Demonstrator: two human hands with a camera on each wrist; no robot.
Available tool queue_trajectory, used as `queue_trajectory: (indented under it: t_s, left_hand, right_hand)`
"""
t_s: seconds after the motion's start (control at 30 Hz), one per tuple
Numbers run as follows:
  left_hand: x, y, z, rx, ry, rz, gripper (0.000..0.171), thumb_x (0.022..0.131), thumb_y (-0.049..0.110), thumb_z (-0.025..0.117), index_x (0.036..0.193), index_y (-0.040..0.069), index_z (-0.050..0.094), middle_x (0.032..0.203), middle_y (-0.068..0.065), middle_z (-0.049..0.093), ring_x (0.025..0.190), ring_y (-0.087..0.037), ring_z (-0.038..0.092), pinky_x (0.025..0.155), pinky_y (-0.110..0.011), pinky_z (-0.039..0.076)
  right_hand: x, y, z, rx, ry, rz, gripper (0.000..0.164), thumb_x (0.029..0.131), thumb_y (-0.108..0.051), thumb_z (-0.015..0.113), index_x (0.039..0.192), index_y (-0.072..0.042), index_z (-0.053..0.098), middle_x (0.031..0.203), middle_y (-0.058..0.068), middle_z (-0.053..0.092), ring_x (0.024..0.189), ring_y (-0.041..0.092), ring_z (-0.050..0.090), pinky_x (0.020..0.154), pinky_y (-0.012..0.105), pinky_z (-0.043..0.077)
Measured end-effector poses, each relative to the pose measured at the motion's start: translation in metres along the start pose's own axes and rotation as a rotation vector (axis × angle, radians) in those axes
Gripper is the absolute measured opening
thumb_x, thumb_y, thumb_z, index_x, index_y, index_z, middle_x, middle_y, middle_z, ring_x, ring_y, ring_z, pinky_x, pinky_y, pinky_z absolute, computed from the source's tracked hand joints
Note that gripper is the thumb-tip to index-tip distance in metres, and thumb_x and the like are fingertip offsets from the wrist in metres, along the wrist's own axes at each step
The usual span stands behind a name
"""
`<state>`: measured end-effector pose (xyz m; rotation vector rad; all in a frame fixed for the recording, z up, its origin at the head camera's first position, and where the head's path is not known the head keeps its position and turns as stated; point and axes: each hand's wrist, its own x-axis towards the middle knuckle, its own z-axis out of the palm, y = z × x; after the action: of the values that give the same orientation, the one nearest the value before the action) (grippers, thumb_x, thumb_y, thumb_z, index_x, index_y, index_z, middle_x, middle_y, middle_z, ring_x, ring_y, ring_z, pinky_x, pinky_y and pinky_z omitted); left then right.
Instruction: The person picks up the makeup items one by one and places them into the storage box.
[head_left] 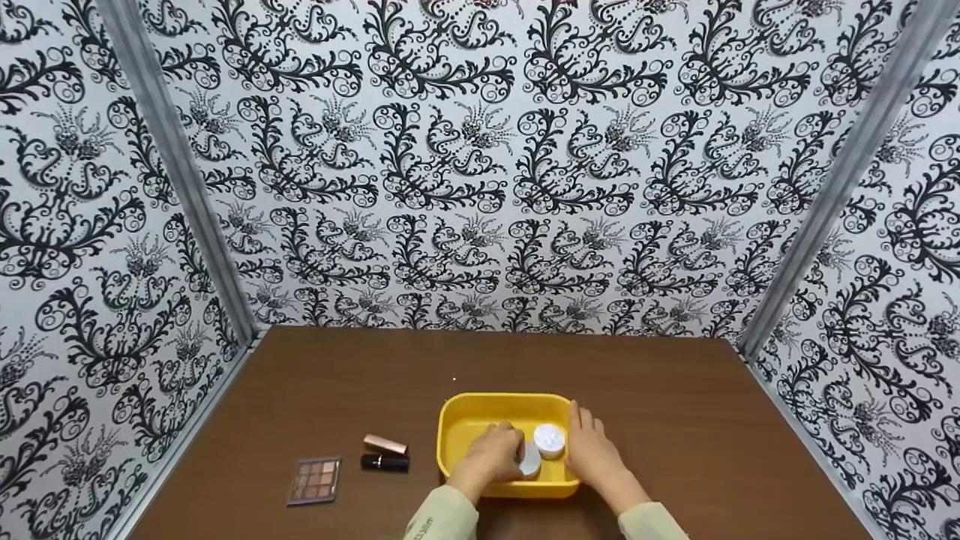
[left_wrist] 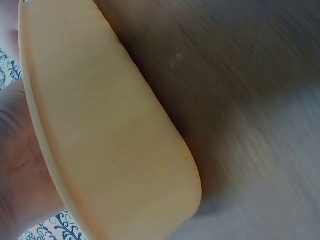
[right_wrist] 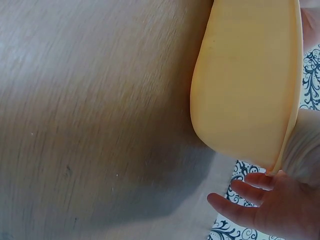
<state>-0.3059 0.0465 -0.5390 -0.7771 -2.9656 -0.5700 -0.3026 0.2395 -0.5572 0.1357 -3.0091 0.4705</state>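
My left hand [head_left: 493, 454] reaches down into a yellow plastic tub [head_left: 504, 396], its fingers curled around a small grey-white round container [head_left: 530, 461]. Beside that, inside the tub, sits a white round jar [head_left: 550, 440] with a patterned lid. My right hand [head_left: 596, 451] rests over the tub's right rim. Its fingers [right_wrist: 232, 211] stretch out fairly straight beyond the outer wall in the right wrist view, and its thumb is hidden. In the left wrist view the tub's outer wall [left_wrist: 110, 120] hides the left fingers and what they hold.
On the brown table [head_left: 675, 397], left of the tub, lie a rose-gold tube [head_left: 385, 444] and a black tube [head_left: 385, 463]. Farther left is a makeup palette [head_left: 314, 481] with a clear lid. Patterned walls [head_left: 480, 172] with grey posts enclose the table's back and sides.
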Motion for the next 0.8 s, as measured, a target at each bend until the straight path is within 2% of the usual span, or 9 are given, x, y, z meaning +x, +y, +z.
queue_trajectory:
  t_s: [0.17,0.53,0.8]
  left_hand:
    - [0.001,0.003,0.004,0.027,0.047,0.046,0.028,0.072,0.031,0.082,0.075,0.011,0.064,0.078,0.001,0.054,0.073,-0.016,0.052,0.060,-0.026,0.043]
    - [0.009,0.003,0.015,0.111,0.038,-0.021,0.037,0.066,0.021,0.090,0.088,0.013,0.061,0.091,-0.003,0.064,0.086,-0.023,0.062,0.069,-0.034,0.053]
    - [0.014,0.006,0.016,0.161,0.058,-0.057,0.028,0.080,0.028,0.079,0.096,0.012,0.063,0.094,-0.006,0.068,0.089,-0.025,0.064,0.069,-0.038,0.055]
  right_hand:
    - [-0.001,0.001,0.001,0.025,-0.012,0.003,0.089,0.076,0.003,0.073,0.150,0.013,0.024,0.145,0.032,0.039,0.129,0.051,0.042,0.092,0.056,0.052]
    - [-0.001,-0.001,0.001,0.023,0.002,0.000,0.084,0.078,0.004,0.070,0.149,0.012,0.027,0.143,0.032,0.041,0.128,0.052,0.044,0.094,0.057,0.051]
    - [0.000,-0.002,-0.001,0.022,0.008,-0.006,0.082,0.078,0.003,0.069,0.149,0.013,0.028,0.143,0.031,0.042,0.127,0.050,0.045,0.095,0.057,0.050]
